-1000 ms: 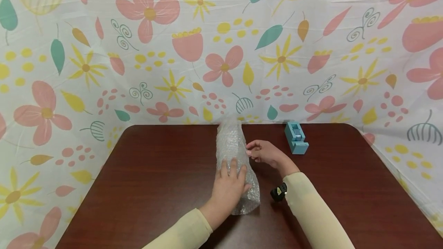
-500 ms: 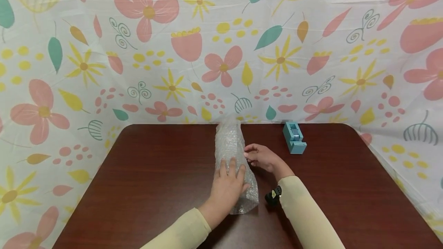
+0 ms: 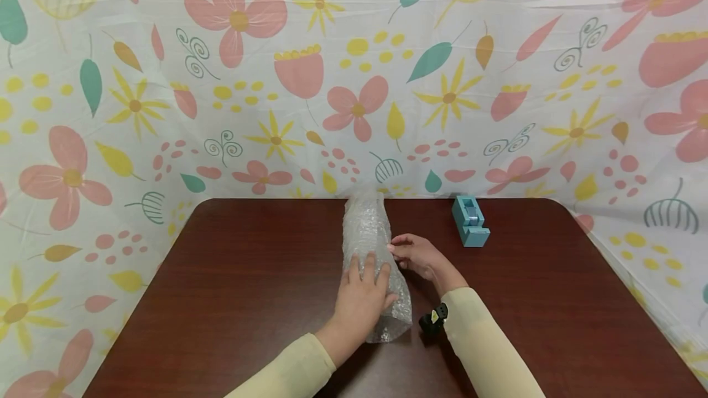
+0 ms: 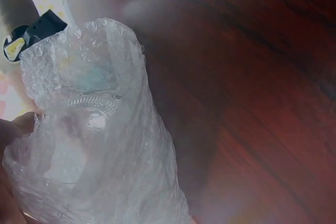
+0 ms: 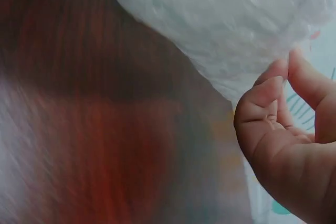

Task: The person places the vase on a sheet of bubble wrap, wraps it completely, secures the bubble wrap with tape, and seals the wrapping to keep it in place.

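Note:
A long bundle of clear bubble wrap (image 3: 365,226) lies lengthwise at the middle of the table, its crumpled near end loose. Through the plastic in the left wrist view shows a clear, rounded item with a ridged ring (image 4: 94,100). My left hand (image 3: 356,303) rests on top of the near half, fingers straight and spread. At the right side, my right hand (image 3: 421,258) pinches the edge of the wrap between thumb and index fingertips. The right wrist view has that pinch up close, with the other fingers of the hand (image 5: 294,135) curled.
A light blue tape dispenser (image 3: 470,223) with a roll of clear tape stands at the back right of the dark brown table (image 3: 249,275). Behind the table hangs a flowered cloth (image 3: 354,78). A black wrist camera (image 3: 433,319) sits below the right wrist.
My right hand has moved slightly left and nearer along the wrap's side, its fingertips staying at the edge. The left hand has stayed on the bundle.

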Tool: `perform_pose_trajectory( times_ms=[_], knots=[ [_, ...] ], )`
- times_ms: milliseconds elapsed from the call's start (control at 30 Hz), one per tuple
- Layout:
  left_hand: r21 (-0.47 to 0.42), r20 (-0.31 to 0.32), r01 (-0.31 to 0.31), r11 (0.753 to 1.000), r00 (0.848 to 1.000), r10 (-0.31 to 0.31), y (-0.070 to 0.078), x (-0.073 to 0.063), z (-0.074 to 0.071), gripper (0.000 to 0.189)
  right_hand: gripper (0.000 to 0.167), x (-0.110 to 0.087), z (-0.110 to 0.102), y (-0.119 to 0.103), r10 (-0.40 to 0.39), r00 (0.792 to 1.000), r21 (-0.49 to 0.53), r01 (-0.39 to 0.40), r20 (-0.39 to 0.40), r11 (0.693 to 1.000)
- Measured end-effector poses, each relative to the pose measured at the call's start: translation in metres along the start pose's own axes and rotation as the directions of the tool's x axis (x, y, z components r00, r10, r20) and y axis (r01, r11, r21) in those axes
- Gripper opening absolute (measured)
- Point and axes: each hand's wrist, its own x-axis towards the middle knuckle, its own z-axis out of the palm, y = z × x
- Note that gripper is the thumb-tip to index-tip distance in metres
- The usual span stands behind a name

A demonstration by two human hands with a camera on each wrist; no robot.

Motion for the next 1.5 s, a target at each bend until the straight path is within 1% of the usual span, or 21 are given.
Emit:
perform_pose_trajectory(
  times_ms=[100,200,267,333,367,433,600,767,867,967,1067,1200,1333,1433,1500],
  knots=[
    [0.002,-0.021,0.004,1.000,1.000,-0.003,0.000,0.000,0.002,0.061,0.014,0.001,0.000,0.005,0.031,0.999,0.105,-0.035,0.033,0.994],
    [-0.002,-0.038,0.005,1.000,0.999,-0.005,0.000,0.000,0.003,0.061,0.009,0.003,-0.004,0.014,0.029,0.993,0.229,-0.054,0.112,0.972],
    [-0.005,-0.044,0.004,1.000,0.999,-0.005,0.000,0.001,0.004,0.061,0.013,0.003,-0.007,0.018,0.011,0.987,0.291,-0.058,0.158,0.955],
    [-0.006,-0.045,0.003,1.000,0.999,-0.003,-0.001,0.001,0.004,0.061,0.016,0.002,-0.009,0.021,0.000,0.984,0.330,-0.061,0.180,0.942],
    [-0.006,-0.042,0.002,1.000,0.999,-0.003,-0.001,0.000,0.004,0.061,0.018,0.002,-0.009,0.021,0.000,0.984,0.339,-0.061,0.177,0.939],
    [-0.007,-0.035,0.004,1.000,0.999,-0.004,-0.001,0.000,0.004,0.061,0.019,0.001,-0.008,0.020,0.001,0.987,0.335,-0.057,0.163,0.941],
    [-0.018,-0.021,0.002,1.000,1.000,-0.002,-0.002,-0.001,0.005,0.060,0.017,-0.002,-0.002,0.017,0.024,0.995,0.316,-0.054,0.100,0.947],
    [-0.024,-0.029,-0.006,1.000,1.000,0.005,-0.003,-0.002,0.006,0.061,0.013,-0.005,0.003,0.015,0.020,0.999,0.298,-0.031,0.039,0.954],
    [-0.020,-0.035,-0.009,1.000,0.999,0.008,-0.003,-0.001,0.005,0.061,0.023,-0.008,0.005,0.013,0.024,1.000,0.264,-0.024,0.004,0.964],
    [-0.016,-0.023,-0.009,1.000,1.000,0.009,-0.003,-0.001,0.004,0.061,0.033,-0.010,0.007,0.012,0.028,0.999,0.223,-0.023,-0.021,0.975],
    [-0.023,0.013,-0.004,1.000,1.000,0.004,-0.004,-0.002,0.001,0.060,0.035,-0.010,0.008,0.011,0.041,0.999,0.183,-0.041,0.002,0.982],
    [-0.053,0.084,-0.005,0.999,0.996,0.010,-0.009,-0.002,-0.002,0.059,0.036,-0.006,0.007,0.012,0.077,0.995,0.153,-0.086,0.069,0.984],
    [-0.134,0.137,-0.003,0.991,0.990,0.022,-0.015,-0.001,-0.005,0.060,0.042,-0.004,0.005,0.013,0.086,0.988,0.164,-0.107,0.129,0.981],
    [-0.211,0.171,0.024,0.977,0.985,0.013,-0.020,0.000,-0.007,0.060,0.046,-0.001,0.004,0.013,0.090,0.981,0.161,-0.118,0.170,0.980],
    [-0.245,0.197,0.040,0.969,0.980,0.009,-0.022,0.000,-0.007,0.060,0.048,0.002,0.004,0.013,0.096,0.975,0.155,-0.128,0.200,0.980]
  ],
)
